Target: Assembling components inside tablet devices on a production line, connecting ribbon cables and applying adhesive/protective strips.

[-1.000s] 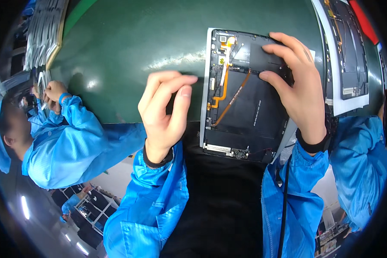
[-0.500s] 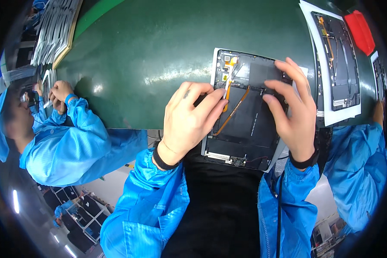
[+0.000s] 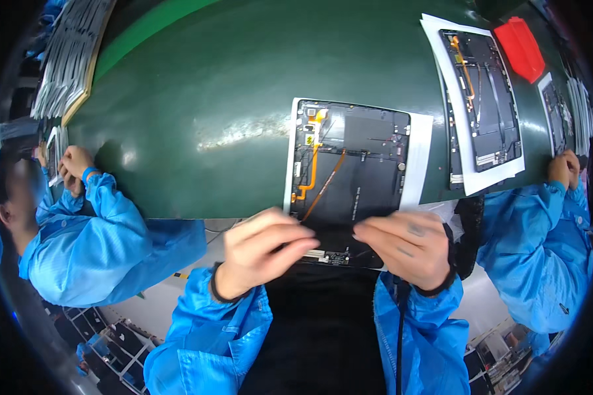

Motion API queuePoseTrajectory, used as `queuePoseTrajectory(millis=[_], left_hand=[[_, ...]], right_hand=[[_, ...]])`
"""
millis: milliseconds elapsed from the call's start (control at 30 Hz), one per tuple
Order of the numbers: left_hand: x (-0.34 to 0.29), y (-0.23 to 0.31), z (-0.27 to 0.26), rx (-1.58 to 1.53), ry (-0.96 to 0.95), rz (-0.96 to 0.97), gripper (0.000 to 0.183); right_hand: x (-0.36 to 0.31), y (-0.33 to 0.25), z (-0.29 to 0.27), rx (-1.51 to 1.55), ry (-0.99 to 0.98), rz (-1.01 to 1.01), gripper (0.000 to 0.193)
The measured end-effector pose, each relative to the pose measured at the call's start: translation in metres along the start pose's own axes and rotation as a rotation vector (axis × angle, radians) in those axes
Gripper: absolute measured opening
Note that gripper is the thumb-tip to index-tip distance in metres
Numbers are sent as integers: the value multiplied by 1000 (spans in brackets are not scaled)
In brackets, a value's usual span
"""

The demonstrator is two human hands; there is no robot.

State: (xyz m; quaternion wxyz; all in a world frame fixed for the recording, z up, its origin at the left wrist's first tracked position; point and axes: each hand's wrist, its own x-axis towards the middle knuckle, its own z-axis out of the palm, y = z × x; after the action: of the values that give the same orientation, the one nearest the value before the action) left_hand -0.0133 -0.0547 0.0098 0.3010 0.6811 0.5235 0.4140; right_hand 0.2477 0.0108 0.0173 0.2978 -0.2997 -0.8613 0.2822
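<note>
An opened tablet with a black inside lies at the table's near edge in front of me. An orange flex cable runs down its left side, and a thinner brown strip slants across the middle. Over its lower left part hovers my left hand, thumb and fingertips drawn close together. My right hand is over the lower right part, its fingers pressed together and pointing left. Both hands are slightly blurred; anything between their fingertips is too small to make out. A small circuit board shows between the hands.
White sheets lie under the tablet's right side. Another opened tablet rests on white paper to the right, beside a red bin. Stacked panels stand far left. Co-workers in blue sit left and right.
Both hands have moved down from the tablet's upper half to its lower edge. My right fingers, spread before, have come together. The view has shifted, so the tablet appears farther left and lower.
</note>
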Motion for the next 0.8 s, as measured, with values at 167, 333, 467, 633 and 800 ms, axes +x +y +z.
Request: queuePoseTrajectory(millis=[167, 333, 467, 633, 800], left_hand=[[-50, -29, -35, 98, -232, -625, 27], [-66, -44, 10, -329, -177, -672, 38], [-55, -22, 18, -279, -52, -587, 15], [-57, -37, -23, -456, 215, -647, 10], [-40, -64, -75, -432, 492, -655, 21]], right_hand=[[-80, -3, -73, 97, -257, 800, 27], [-100, 8, -78, -299, 62, 972, 44], [-85, 29, -68, -527, 292, 605, 42], [-80, 57, -72, -511, 270, 540, 37], [-83, 74, -78, -381, 297, 490, 21]])
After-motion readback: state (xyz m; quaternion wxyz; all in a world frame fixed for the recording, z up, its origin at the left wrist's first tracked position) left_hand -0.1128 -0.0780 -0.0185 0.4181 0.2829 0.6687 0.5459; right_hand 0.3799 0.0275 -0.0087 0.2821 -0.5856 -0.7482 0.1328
